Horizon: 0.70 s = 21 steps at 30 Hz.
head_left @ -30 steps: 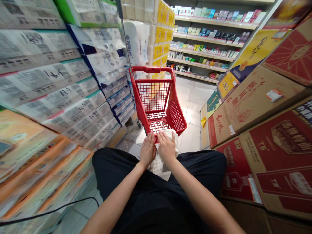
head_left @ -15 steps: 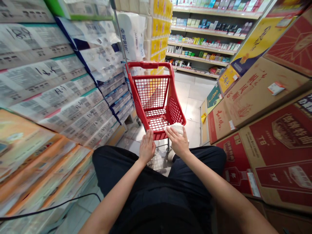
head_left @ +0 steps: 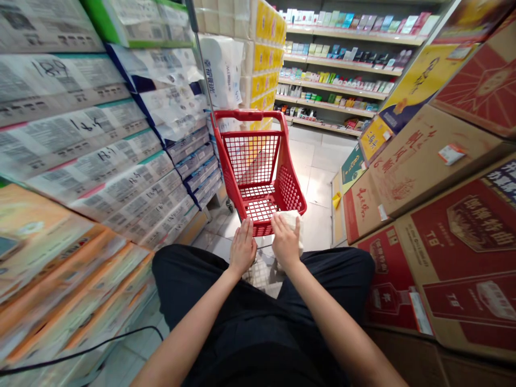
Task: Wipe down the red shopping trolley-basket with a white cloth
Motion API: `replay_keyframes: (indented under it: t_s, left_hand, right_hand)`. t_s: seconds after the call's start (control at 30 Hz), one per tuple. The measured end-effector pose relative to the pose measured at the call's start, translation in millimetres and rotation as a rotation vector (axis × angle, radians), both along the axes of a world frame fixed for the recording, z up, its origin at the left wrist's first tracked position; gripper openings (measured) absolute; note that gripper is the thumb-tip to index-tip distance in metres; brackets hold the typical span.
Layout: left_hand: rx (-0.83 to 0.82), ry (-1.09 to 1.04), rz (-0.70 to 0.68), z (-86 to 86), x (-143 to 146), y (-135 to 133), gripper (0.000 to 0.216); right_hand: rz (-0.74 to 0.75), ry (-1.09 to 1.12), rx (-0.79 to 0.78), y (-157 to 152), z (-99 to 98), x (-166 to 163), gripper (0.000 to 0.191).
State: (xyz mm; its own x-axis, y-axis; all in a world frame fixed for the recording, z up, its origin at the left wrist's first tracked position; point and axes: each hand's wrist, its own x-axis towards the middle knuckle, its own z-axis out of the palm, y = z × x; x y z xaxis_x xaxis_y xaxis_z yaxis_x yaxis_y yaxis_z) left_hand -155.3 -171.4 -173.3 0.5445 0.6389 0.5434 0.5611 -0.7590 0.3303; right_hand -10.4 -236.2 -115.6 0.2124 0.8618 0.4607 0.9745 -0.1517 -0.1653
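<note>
A red plastic shopping cart (head_left: 293, 183) with a grid basket stands between my knees, its near rim facing me. My left hand (head_left: 242, 248) rests against the left corner of that rim, fingers stretched out and close together, holding nothing. At the right corner, my right hand (head_left: 286, 242) presses a folded white cloth (head_left: 297, 223) to the rim. The fingers lie over the cloth, which bulges out on their right side. Inside the basket only the grid floor shows.
Stacked paper packs (head_left: 108, 129) rise on the left, with orange packs (head_left: 60, 258) nearer me. Cartons (head_left: 403, 172) line the right. Shelves of small goods (head_left: 342, 64) stand beyond the cart. A black cable (head_left: 100, 341) runs at lower left.
My right hand has slid a little left along the cart's rim with the cloth. My left hand stays at its corner. The whole view has shifted slightly, so the surroundings sit lower.
</note>
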Motion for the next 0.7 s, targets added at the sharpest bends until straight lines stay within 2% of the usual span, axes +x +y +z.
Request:
replay_keyframes:
  t_s: [0.1,0.17,0.23,0.3,0.5,0.6,0.7]
  left_hand:
    - [-0.012,0.016,-0.013,-1.8,-0.8,0.4,0.078]
    - [-0.013,0.025,-0.018,-2.0,-1.0,0.8,0.077]
    - [-0.007,0.023,-0.012,-1.5,-0.4,1.0,0.077]
    - [0.0,0.019,0.001,-0.6,0.6,0.8,0.077]
    - [0.007,0.014,0.015,0.8,2.7,-0.2,0.075]
    - [0.013,0.013,0.018,0.9,3.5,-0.8,0.076]
    - [0.024,0.024,0.026,4.2,4.0,-2.9,0.076]
  right_hand:
    - [0.129,0.022,-0.004,12.2,1.3,-37.1,0.049]
    - [0.172,0.027,0.001,13.0,1.2,-39.5,0.05]
    - [0.203,0.008,0.007,7.0,-0.8,-23.1,0.052]
    - [0.21,-0.028,0.011,-2.7,-3.6,6.6,0.055]
    - [0.112,-0.095,-0.007,-16.5,-1.3,101.3,0.055]
    - [0.105,-0.088,-0.021,-10.1,2.0,121.8,0.05]
    - [0.092,-0.087,-0.013,-4.4,1.1,124.0,0.043]
